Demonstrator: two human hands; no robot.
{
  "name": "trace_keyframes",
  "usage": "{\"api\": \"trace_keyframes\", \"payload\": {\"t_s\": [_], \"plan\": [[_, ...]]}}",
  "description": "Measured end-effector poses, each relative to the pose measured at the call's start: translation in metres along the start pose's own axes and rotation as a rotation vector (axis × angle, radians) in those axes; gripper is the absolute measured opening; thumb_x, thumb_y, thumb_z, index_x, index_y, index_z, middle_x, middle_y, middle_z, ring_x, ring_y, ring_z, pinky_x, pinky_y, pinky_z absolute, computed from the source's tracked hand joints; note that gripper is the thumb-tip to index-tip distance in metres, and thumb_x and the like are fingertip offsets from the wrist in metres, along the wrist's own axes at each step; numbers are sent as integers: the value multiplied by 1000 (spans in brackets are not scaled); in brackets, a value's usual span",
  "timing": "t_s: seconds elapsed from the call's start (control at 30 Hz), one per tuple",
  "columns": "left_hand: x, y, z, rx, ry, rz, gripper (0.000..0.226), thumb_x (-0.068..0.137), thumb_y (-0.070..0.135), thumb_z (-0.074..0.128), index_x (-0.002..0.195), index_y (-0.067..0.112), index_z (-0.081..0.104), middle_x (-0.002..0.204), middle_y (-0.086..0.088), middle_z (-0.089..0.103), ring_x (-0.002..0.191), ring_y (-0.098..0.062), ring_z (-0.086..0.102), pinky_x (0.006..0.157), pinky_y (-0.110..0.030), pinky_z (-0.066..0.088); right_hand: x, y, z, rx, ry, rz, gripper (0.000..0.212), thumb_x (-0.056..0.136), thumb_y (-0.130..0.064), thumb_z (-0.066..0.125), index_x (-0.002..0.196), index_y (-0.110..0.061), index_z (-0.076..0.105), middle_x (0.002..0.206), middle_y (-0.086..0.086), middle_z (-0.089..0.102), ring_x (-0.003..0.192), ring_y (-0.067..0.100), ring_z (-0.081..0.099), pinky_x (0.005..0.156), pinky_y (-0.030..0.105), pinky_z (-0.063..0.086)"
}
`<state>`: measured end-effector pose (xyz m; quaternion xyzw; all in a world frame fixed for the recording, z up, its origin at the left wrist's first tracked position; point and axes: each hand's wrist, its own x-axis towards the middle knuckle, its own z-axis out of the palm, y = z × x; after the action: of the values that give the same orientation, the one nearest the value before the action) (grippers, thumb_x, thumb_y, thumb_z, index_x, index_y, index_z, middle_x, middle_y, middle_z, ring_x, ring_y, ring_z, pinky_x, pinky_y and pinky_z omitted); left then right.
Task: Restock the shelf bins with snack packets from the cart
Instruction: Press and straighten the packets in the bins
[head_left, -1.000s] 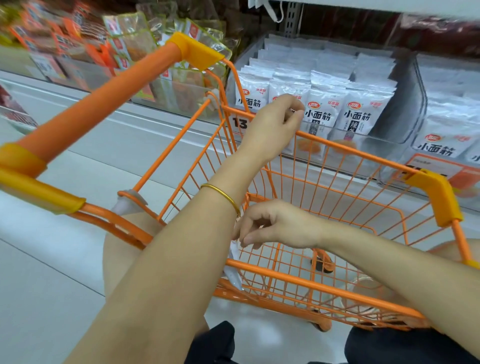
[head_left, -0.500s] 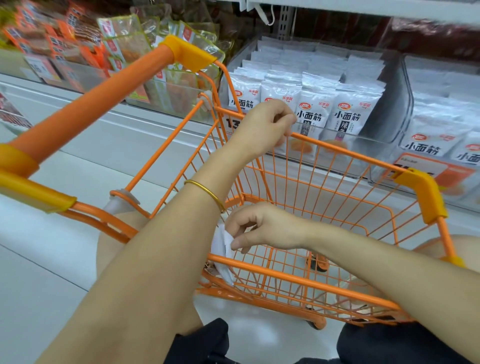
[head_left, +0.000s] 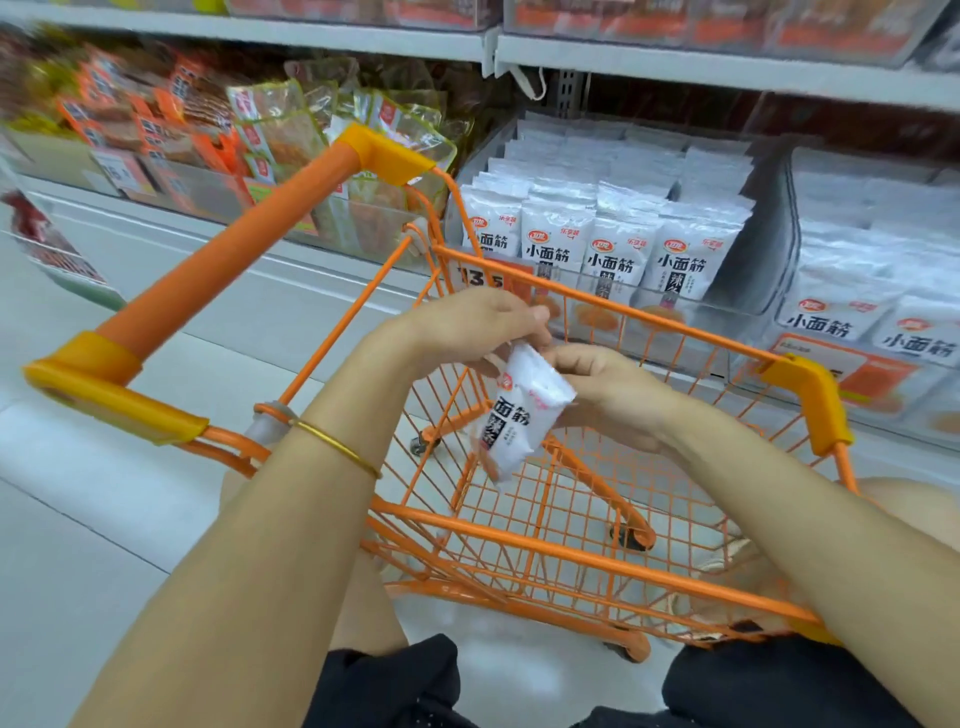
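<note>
We held one white snack packet (head_left: 524, 410) above the orange wire cart (head_left: 561, 519), tilted, its top end uppermost. Our right hand (head_left: 608, 395) gripped its upper right edge; our left hand (head_left: 467, 327), a gold bangle (head_left: 337, 447) on the wrist, pinched the top. Beyond the cart's far rim stood a clear shelf bin (head_left: 748, 291) of matching white packets (head_left: 613, 249).

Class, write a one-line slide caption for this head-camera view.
Both hands, left and right, hold a white snack packet above the orange cart, facing the matching shelf bin.
</note>
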<state>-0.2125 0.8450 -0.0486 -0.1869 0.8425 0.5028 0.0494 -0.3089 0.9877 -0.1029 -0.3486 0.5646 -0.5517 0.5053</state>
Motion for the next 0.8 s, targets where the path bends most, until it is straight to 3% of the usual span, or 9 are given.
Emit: {"api": "trace_keyframes", "payload": {"t_s": [0.13, 0.23, 0.3, 0.37, 0.4, 0.5, 0.6, 0.7, 0.8], "plan": [[2, 16, 3, -181, -32, 110, 18, 94, 18, 54, 98, 6, 66, 90, 0, 67, 80, -8, 63, 68, -21, 53, -10, -11, -13, 107, 86, 76, 15, 91, -5, 51, 94, -14, 63, 81, -1, 70, 74, 14, 67, 69, 31, 55], [15, 27, 10, -164, 8, 167, 7, 91, 9, 58, 86, 7, 62, 82, -7, 63, 76, -17, 60, 74, -34, 53, -16, -19, -19, 174, 172, 71, 16, 93, -18, 52, 104, -14, 63, 94, 5, 67, 85, 22, 62, 75, 37, 52], [28, 36, 14, -153, 71, 195, 12, 93, 10, 56, 80, 11, 56, 81, -11, 58, 76, -21, 56, 72, -33, 50, -21, -24, -23, 348, 272, 61, 29, 98, -30, 43, 111, -14, 63, 104, 10, 66, 95, 28, 60, 77, 40, 49], [41, 46, 18, -152, 152, 231, 14, 94, 11, 53, 80, 13, 52, 84, -13, 55, 76, -20, 53, 71, -33, 48, -31, -29, -28, 513, 302, 33, 46, 97, -48, 32, 114, -18, 63, 105, 7, 69, 95, 24, 64, 80, 39, 49], [47, 50, 19, -160, 183, 251, 15, 95, 12, 52, 79, 14, 51, 83, -13, 55, 76, -21, 53, 71, -35, 48, -35, -29, -31, 493, 317, 13, 47, 94, -53, 37, 113, -19, 63, 103, 5, 70, 92, 21, 66, 80, 38, 50], [68, 63, 23, -104, 268, 301, 16, 95, 14, 51, 79, 16, 50, 74, 0, 51, 70, -16, 50, 70, -38, 48, -41, -23, -42, -4, 437, -34, 31, 75, -26, 77, 102, -17, 64, 92, -1, 73, 87, 18, 68, 80, 38, 54], [85, 77, 24, -77, 356, 385, 10, 92, 12, 54, 83, 7, 55, 72, 3, 51, 68, -14, 49, 69, -37, 47, -37, -32, -54, -180, 553, -52, 33, 74, -5, 77, 102, -18, 63, 89, -4, 73, 82, 11, 69, 78, 29, 56], [98, 89, 22, 6, 392, 441, 10, 91, 12, 56, 84, 5, 58, 73, -2, 56, 65, -13, 51, 64, -26, 45, -33, -47, -70, -390, 614, -48, 36, 72, -7, 77, 98, -24, 60, 91, -10, 69, 80, 2, 64, 75, 19, 52], [110, 97, 18, 22, 412, 520, 11, 91, 12, 56, 82, 7, 56, 76, -7, 59, 69, -21, 57, 66, -35, 49, -29, -61, -86, -490, 711, -74, 40, 73, -14, 78, 102, -26, 54, 96, -12, 66, 88, 3, 62, 80, 23, 51]]}}
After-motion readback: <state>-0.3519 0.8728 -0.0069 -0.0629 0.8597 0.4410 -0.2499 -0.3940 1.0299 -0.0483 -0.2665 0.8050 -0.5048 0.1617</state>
